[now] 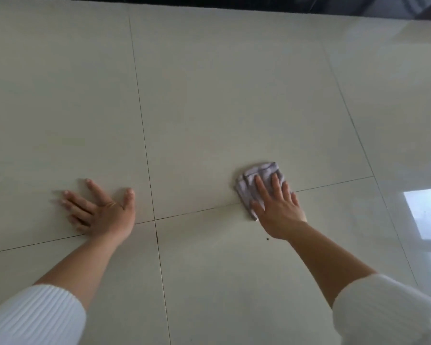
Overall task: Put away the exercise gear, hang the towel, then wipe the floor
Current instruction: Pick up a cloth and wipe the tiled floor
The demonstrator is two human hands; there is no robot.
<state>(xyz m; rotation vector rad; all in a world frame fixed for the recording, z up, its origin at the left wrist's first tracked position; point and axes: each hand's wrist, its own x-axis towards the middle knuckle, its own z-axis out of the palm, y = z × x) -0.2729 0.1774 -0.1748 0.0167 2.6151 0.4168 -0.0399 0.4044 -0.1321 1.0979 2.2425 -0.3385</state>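
Observation:
A small crumpled grey cloth lies on the pale tiled floor, right of centre. My right hand presses flat on the cloth with straight, spread fingers; the cloth's near half is hidden under my palm. My left hand rests flat on the bare tile to the left, fingers spread, holding nothing. Both forearms come out of white ribbed sleeves at the bottom corners.
Dark grout lines cross just between my hands. A tiny dark speck sits on the tile near my right wrist. A dark edge runs along the far end of the floor. A bright window reflection shines at right.

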